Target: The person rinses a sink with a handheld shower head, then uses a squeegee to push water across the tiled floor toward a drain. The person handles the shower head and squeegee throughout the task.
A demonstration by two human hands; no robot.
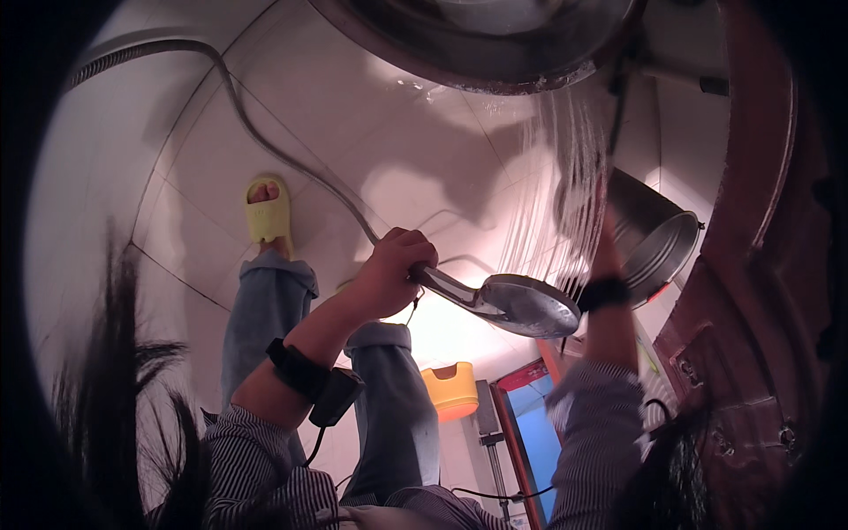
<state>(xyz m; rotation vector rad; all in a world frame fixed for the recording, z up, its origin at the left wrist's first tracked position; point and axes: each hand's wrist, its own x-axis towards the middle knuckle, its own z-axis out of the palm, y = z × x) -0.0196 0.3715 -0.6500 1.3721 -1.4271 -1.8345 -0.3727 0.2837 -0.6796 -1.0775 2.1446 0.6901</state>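
Observation:
My left hand (pixel 395 272) is closed round the handle of a chrome shower head (pixel 530 306). A grey metal hose (pixel 291 166) runs from it to the upper left. Streams of water (pixel 556 177) rise in the picture from the shower head toward a large dark round basin (pixel 468 66) at the top. My right hand (pixel 608 231) reaches past the shower head, beside a tilted metal bucket (pixel 658 231) whose mouth faces the lower right. The spray and blur hide its fingers, so I cannot tell whether it grips the bucket.
Pale tiles (pixel 336 124) spread under the hose. My foot in a yellow-green slipper (pixel 268 212) stands at the left. Near my legs is a yellow plastic container (pixel 451 389). A dark red cabinet (pixel 733 371) lines the right side, and a blue panel (pixel 533 433) shows low down.

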